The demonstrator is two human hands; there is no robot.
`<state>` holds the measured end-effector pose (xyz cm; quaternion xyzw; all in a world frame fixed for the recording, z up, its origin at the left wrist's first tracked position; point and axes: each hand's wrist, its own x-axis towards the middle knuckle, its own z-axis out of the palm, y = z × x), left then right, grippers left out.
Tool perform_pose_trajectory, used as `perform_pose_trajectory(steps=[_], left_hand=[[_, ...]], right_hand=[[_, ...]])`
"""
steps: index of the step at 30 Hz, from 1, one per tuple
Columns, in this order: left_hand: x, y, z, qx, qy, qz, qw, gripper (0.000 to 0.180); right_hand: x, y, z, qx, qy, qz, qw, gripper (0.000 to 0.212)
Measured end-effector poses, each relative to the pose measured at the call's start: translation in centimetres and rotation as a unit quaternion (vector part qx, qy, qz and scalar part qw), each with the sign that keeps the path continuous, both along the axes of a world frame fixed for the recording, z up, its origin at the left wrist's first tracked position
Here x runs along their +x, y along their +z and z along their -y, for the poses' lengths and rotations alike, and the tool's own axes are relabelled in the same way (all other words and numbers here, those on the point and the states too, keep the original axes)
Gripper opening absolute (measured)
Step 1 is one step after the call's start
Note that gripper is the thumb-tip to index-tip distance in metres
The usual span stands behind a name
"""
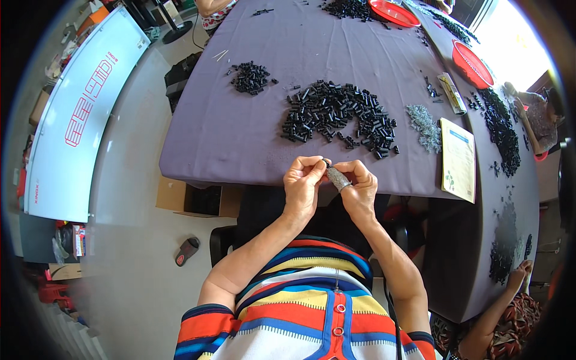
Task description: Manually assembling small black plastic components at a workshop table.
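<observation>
Just off the table's near edge, my left hand (303, 185) is closed, its thumb and index finger pinching a small black part (327, 163). My right hand (359, 191) meets it at the same part, fingers bent in and closed. A grey speckled cover (338, 177) sits on what looks like my right thumb. Beyond the hands lies a big curved heap of short black tubular parts (318, 111). Right of that heap is a pile of small clear-grey pieces (425, 127). The held part is mostly hidden by my fingers.
A purple-grey cloth covers the table (216, 135). A smaller black heap (250, 78) lies to the left, a yellow printed packet (458, 159) to the right. Red trays (472, 65) stand farther off. Co-workers' hands (521, 273) show at the right. A cardboard box (171, 195) and slipper (187, 251) are on the floor.
</observation>
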<state>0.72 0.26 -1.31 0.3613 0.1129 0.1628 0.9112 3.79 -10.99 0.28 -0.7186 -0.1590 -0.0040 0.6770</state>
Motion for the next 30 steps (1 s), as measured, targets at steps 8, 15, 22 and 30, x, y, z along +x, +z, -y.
perform_pose_trajectory(steps=[8, 15, 22, 30], left_hand=[[0.05, 0.48, -0.38, -0.03, -0.021, -0.011, 0.999, 0.006], [0.25, -0.01, -0.37, -0.022, -0.018, 0.009, 1.0, 0.008], [0.18, -0.15, -0.31, -0.014, -0.009, 0.017, 1.0, 0.009], [0.07, -0.17, -0.24, 0.013, -0.012, 0.028, 0.999, 0.009]], right_hand=[[0.21, 0.05, 0.12, 0.052, 0.023, -0.056, 0.997, 0.01], [0.13, 0.0, -0.01, 0.051, 0.01, -0.059, 0.997, 0.01], [0.42, -0.27, 0.05, 0.05, 0.017, -0.065, 0.996, 0.01], [0.58, -0.07, 0.3, 0.042, 0.03, -0.077, 0.996, 0.013]])
